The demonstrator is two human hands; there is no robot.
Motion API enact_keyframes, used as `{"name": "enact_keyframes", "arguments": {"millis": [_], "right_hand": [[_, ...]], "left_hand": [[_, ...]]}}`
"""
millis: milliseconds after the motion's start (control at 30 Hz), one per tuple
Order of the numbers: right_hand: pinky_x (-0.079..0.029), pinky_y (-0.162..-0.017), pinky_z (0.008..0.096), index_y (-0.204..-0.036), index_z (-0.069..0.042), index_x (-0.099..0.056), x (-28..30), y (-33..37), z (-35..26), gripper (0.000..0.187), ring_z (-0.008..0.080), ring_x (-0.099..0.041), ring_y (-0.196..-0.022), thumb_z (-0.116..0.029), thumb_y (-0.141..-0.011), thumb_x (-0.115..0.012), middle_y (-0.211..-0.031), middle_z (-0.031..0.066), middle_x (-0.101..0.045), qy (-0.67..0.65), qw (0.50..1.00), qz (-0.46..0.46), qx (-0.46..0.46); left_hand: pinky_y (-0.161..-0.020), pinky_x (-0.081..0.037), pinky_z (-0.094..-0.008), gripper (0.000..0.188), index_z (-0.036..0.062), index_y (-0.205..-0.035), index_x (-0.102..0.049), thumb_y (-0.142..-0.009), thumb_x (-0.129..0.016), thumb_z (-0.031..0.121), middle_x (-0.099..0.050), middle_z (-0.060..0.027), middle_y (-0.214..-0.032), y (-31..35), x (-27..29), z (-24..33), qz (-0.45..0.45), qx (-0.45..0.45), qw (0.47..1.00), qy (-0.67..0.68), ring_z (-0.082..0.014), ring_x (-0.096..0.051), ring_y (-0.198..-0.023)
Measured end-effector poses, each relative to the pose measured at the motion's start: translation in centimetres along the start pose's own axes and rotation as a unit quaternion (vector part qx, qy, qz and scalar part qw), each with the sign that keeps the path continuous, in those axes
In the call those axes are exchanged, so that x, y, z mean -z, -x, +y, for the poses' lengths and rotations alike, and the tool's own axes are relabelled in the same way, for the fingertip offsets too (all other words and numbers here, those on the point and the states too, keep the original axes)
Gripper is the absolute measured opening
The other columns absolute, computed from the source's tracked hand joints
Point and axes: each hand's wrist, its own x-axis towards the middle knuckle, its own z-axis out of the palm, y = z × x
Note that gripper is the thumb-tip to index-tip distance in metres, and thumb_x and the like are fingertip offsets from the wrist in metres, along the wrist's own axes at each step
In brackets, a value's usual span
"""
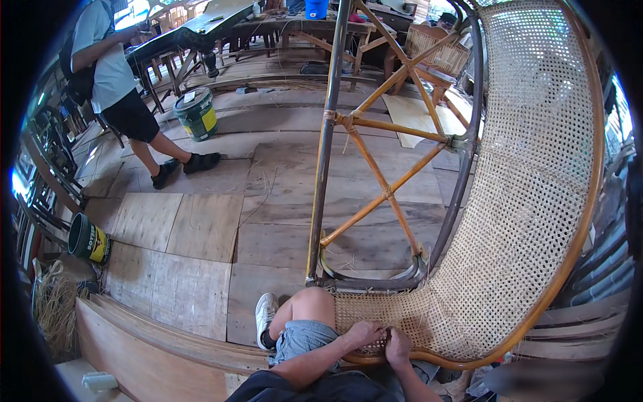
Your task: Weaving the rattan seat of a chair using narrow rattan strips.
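Observation:
A large curved rattan furniture frame [326,147] stands on its side before me, its dark poles braced by crossed orange-brown canes [387,193]. Pale woven cane webbing [526,181] fills its curved side, edged by a glossy brown rim [581,251]. At the near end of the webbing, by the rim, my left hand [364,333] is closed with its fingertips pinched together. My right hand [398,346] is closed right beside it, fingertips nearly meeting the left ones. What the fingers pinch is too small and hidden to make out.
A person [120,74] stands at the far left beside a long dark table [194,30]. Two green buckets, one upright [196,115] and one tipped [89,239], rest on the floor. Loose cane strands [57,311] are bundled at left, near stacked wooden boards [154,348]. Plywood sheets [171,268] cover the floor.

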Motion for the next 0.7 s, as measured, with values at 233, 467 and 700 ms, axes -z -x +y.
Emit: {"name": "enact_keyframes", "arguments": {"millis": [233, 467, 700], "right_hand": [[-0.044, -0.069, 0.0466, -0.087, -0.004, -0.06, 0.1, 1.3, -0.1, 0.016, 0.0358, -0.058, -0.079, -0.006, -0.073, -0.053, -0.082, 0.017, -0.061, -0.028, 1.0, 0.003, -0.01], [-0.044, -0.063, 0.0483, -0.077, -0.003, -0.054, 2.2, -4.0, 0.0, 0.012, 0.041, -0.057, -0.073, -0.005, -0.079, -0.042, -0.076, 0.0232, -0.057, -0.003, 0.989, -0.131, 0.07], [-0.045, -0.068, 0.045, -0.088, -0.011, -0.055, 6.1, -14.5, 2.9, 0.014, 0.0356, -0.06, -0.076, -0.021, -0.087, -0.046, -0.079, 0.0159, -0.062, 0.034, 0.973, -0.206, -0.097]], "left_hand": [[-0.068, -0.047, -0.0479, 0.024, 0.0049, -0.085, -0.061, -0.08, -0.052, 0.026, -0.061, -0.0219, -0.08, 0.5, -1.1, -0.1, -0.057, 0.024, 0.997, 0.041, -0.0391, -0.06, -0.076], [-0.057, -0.048, -0.046, 0.021, 0.0029, -0.081, -0.059, -0.083, -0.05, 0.022, -0.059, -0.0225, -0.077, 0.4, 1.2, -0.6, -0.006, 0.011, 0.997, -0.071, -0.0379, -0.058, -0.065], [-0.052, -0.049, -0.0412, 0.026, -0.001, -0.083, -0.056, -0.087, -0.05, 0.024, -0.059, -0.0164, -0.069, 0.6, 1.3, -1.3, 0.022, -0.07, 0.988, -0.136, -0.0289, -0.061, -0.06]]}}
